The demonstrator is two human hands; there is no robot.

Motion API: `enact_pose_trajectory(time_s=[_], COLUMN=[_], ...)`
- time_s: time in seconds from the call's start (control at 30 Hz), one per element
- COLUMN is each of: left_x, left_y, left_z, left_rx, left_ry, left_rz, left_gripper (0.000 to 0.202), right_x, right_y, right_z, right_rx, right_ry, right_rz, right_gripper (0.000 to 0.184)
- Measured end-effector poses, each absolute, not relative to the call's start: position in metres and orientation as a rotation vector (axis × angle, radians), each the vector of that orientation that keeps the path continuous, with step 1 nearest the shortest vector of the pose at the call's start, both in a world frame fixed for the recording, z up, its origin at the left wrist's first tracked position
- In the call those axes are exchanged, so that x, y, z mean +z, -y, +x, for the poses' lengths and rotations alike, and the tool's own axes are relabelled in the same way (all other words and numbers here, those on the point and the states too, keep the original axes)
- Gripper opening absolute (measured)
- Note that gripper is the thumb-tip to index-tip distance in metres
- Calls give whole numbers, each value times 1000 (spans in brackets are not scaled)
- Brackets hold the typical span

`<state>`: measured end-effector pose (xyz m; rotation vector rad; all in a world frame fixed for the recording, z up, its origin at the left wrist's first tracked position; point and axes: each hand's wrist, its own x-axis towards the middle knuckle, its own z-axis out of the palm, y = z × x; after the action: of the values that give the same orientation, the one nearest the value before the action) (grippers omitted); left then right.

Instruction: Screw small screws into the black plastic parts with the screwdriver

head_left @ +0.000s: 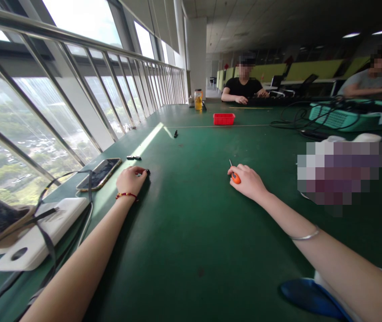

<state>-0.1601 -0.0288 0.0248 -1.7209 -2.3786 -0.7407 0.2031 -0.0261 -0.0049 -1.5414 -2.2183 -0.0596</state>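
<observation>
My left hand (pixel 131 180) rests on the green table (pixel 191 232), fingers curled over a small black part (pixel 147 171) that peeks out at the fingertips. My right hand (pixel 248 181) is closed round an orange-handled screwdriver (pixel 235 177); its thin metal tip points up and away from me. A red bead bracelet is on my left wrist, a silver bangle on my right forearm. Another small black piece (pixel 133 157) lies just beyond my left hand.
A phone (pixel 99 173) lies left of my left hand, with a white power bank (pixel 40 237) and cables nearer me. Farther off are a red tray (pixel 223 118), a yellow jar (pixel 198 99), and a teal device (pixel 348 116) with cables. Two people sit at the far end.
</observation>
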Motion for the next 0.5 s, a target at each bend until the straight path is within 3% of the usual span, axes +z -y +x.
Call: enact_pose_trajectory(time_s=[0.5], left_x=[23], left_y=[28], left_z=[-161], left_rx=[-698], left_ry=[2323], left_rz=[-1722], left_gripper=[33], right_x=[-4], right_y=[26], right_z=[203], right_rx=[-57], right_ry=[2224], right_rz=[-1545], right_gripper=[17])
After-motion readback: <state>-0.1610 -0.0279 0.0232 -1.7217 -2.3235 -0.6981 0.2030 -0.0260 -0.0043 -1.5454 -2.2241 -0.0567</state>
